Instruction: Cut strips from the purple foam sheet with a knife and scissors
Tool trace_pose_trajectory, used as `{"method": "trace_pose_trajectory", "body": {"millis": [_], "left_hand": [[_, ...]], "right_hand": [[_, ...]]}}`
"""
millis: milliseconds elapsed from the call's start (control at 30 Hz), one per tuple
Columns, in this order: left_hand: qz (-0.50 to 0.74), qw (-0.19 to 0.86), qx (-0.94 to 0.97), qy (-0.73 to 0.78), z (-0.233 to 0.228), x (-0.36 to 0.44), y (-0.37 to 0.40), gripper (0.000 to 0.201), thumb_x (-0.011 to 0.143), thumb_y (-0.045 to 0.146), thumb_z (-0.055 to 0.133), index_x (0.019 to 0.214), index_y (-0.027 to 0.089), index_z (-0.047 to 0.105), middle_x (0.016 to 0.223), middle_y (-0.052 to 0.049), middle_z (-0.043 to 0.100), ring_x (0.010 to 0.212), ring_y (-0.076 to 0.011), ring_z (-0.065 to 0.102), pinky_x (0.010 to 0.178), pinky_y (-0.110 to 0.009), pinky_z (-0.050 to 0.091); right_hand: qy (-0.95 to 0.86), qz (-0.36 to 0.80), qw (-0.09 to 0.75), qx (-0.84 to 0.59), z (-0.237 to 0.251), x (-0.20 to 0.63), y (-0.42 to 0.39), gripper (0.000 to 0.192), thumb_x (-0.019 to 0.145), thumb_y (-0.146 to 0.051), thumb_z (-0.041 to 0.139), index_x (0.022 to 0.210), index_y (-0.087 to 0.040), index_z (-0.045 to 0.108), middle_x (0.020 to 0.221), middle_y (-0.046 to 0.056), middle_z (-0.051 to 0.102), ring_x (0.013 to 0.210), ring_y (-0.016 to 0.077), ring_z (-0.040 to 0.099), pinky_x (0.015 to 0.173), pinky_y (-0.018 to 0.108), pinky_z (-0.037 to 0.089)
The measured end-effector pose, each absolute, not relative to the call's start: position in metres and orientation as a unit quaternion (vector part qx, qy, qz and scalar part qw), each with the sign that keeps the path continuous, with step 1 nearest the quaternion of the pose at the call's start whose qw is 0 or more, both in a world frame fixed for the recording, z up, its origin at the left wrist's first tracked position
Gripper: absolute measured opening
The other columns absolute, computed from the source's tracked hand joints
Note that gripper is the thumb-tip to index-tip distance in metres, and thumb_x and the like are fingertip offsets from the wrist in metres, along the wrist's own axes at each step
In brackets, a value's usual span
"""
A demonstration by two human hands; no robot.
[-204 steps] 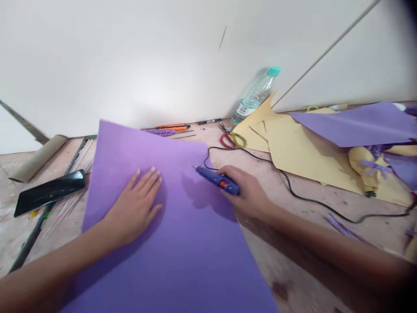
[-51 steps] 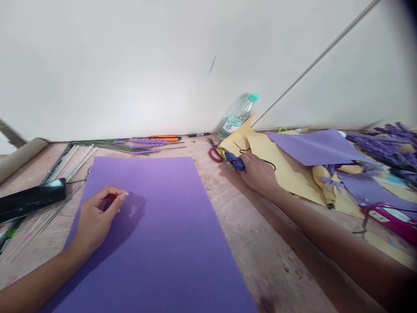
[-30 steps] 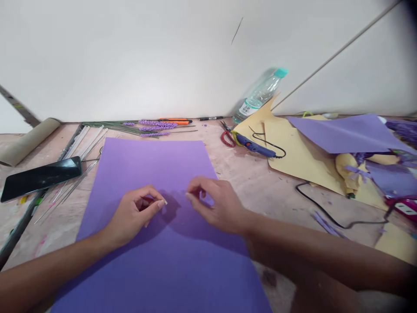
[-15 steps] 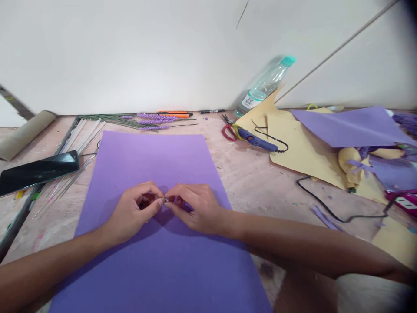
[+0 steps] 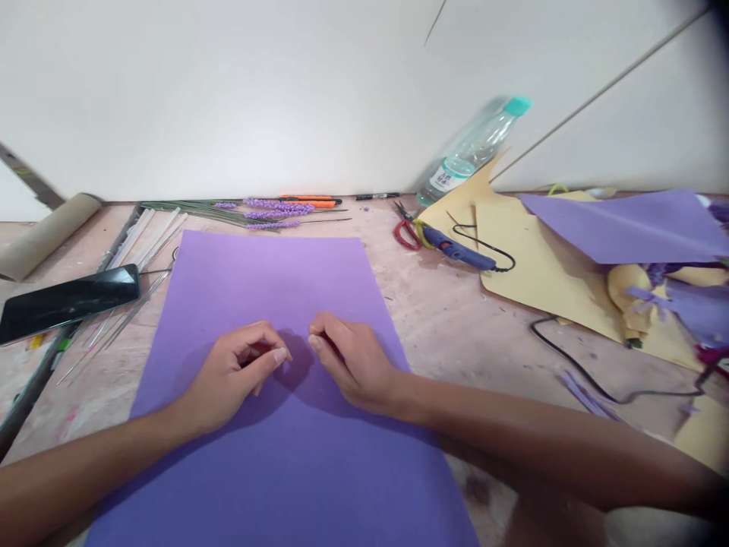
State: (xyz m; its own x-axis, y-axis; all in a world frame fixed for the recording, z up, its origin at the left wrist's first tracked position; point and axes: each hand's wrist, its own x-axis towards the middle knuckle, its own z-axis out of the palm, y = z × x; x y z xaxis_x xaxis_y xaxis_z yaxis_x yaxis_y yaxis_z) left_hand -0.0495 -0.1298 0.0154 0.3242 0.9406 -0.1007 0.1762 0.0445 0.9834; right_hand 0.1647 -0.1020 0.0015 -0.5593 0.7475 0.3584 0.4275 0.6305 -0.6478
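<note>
A large purple sheet (image 5: 273, 273) lies flat on the table beneath both of my hands. Over its middle, my left hand (image 5: 236, 372) has thumb and fingers pinched together, with a tiny bit of something at the tips that is too small to name. My right hand (image 5: 356, 361) is a short gap away on the right, fingers curled and thumb pressed to the index finger. Whatever it may hold is hidden. The two hands do not touch each other.
Lavender-like purple stems (image 5: 279, 207) and an orange cutter (image 5: 310, 201) lie along the wall. Left are a phone (image 5: 68, 300) and cardboard tube (image 5: 48, 235). Right are scissors (image 5: 407, 232), a blue glue gun (image 5: 459, 249), a bottle (image 5: 475, 152), tan paper (image 5: 535, 258) and a black cord (image 5: 575, 361).
My hands, whose fingertips met before, have come apart; the right one has drawn off to the right. The view has shifted slightly.
</note>
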Motion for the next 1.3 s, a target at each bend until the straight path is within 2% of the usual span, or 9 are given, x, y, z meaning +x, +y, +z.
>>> {"method": "trace_pose_trajectory", "body": {"millis": [167,333,400,500,667,767,1033,1167,1300], "left_hand": [[0.348,0.56,0.599,0.455,0.013,-0.051,-0.129,0.024,0.093,0.033,0.061,0.077,0.016,0.064,0.061,0.006,0.047,0.049,-0.0067,0.043,0.05,-0.021,0.034],[0.353,0.574,0.596,0.437,0.011,-0.052,-0.129,0.026,0.094,0.034,0.056,0.078,0.016,0.064,0.067,0.004,0.052,0.048,-0.0066,0.045,0.049,-0.022,0.034],[0.354,0.578,0.595,0.432,0.011,-0.052,-0.129,0.027,0.094,0.035,0.056,0.078,0.016,0.064,0.066,0.004,0.051,0.048,-0.0067,0.045,0.049,-0.022,0.034],[0.353,0.583,0.594,0.428,0.011,-0.053,-0.129,0.026,0.094,0.034,0.057,0.078,0.015,0.065,0.064,0.005,0.05,0.049,-0.0071,0.044,0.05,-0.022,0.033],[0.35,0.595,0.587,0.423,0.012,-0.053,-0.129,0.026,0.094,0.036,0.057,0.081,0.015,0.065,0.069,0.003,0.051,0.05,-0.0073,0.044,0.051,-0.023,0.033],[0.348,0.599,0.585,0.422,0.012,-0.054,-0.129,0.026,0.094,0.036,0.057,0.082,0.015,0.065,0.069,0.003,0.051,0.051,-0.0077,0.045,0.052,-0.023,0.033],[0.337,0.601,0.589,0.422,0.009,-0.058,-0.126,0.025,0.094,0.037,0.058,0.083,0.015,0.066,0.065,0.004,0.05,0.052,-0.0085,0.045,0.052,-0.023,0.033],[0.337,0.602,0.581,0.431,0.008,-0.057,-0.125,0.021,0.094,0.035,0.059,0.087,0.016,0.065,0.061,0.005,0.048,0.051,-0.0088,0.044,0.052,-0.022,0.032],[0.339,0.604,0.574,0.437,0.011,-0.053,-0.125,0.021,0.092,0.036,0.059,0.086,0.016,0.062,0.063,0.005,0.049,0.05,-0.0083,0.043,0.05,-0.022,0.033]], "right_hand": [[-0.828,0.29,0.298,-0.377,0.001,0.165,-0.097,0.025,0.105,-0.028,0.039,0.082,-0.022,0.046,0.062,-0.006,0.046,0.054,0.0106,0.04,0.056,0.024,0.031],[-0.826,0.318,0.298,-0.358,0.0,0.164,-0.096,0.039,0.103,-0.033,0.042,0.067,-0.023,0.031,0.056,-0.007,0.03,0.05,0.0094,0.029,0.053,0.027,0.023],[-0.821,0.331,0.303,-0.353,0.001,0.164,-0.096,0.037,0.102,-0.033,0.045,0.068,-0.022,0.036,0.058,-0.007,0.035,0.051,0.0096,0.032,0.054,0.026,0.026],[-0.809,0.359,0.304,-0.353,0.001,0.165,-0.096,0.024,0.103,-0.031,0.048,0.081,-0.021,0.05,0.067,-0.004,0.05,0.057,0.0105,0.043,0.058,0.025,0.034],[-0.777,0.426,0.305,-0.351,0.0,0.165,-0.095,0.026,0.109,-0.032,0.037,0.09,-0.02,0.052,0.068,-0.005,0.053,0.055,0.0095,0.051,0.057,0.023,0.042],[-0.76,0.455,0.309,-0.346,-0.002,0.165,-0.094,0.029,0.11,-0.036,0.035,0.09,-0.021,0.051,0.072,-0.004,0.055,0.052,0.0081,0.051,0.054,0.022,0.043],[-0.74,0.486,0.312,-0.346,0.003,0.166,-0.095,0.029,0.104,-0.04,0.051,0.083,-0.019,0.056,0.065,-0.004,0.054,0.052,0.0085,0.048,0.052,0.022,0.04],[-0.709,0.506,0.339,-0.357,0.005,0.167,-0.094,0.035,0.095,-0.044,0.065,0.073,-0.02,0.054,0.06,-0.005,0.05,0.053,0.0088,0.042,0.051,0.022,0.037],[-0.704,0.518,0.339,-0.348,0.004,0.17,-0.089,0.044,0.09,-0.047,0.068,0.063,-0.02,0.047,0.057,-0.006,0.042,0.053,0.0086,0.034,0.05,0.023,0.03]]}}
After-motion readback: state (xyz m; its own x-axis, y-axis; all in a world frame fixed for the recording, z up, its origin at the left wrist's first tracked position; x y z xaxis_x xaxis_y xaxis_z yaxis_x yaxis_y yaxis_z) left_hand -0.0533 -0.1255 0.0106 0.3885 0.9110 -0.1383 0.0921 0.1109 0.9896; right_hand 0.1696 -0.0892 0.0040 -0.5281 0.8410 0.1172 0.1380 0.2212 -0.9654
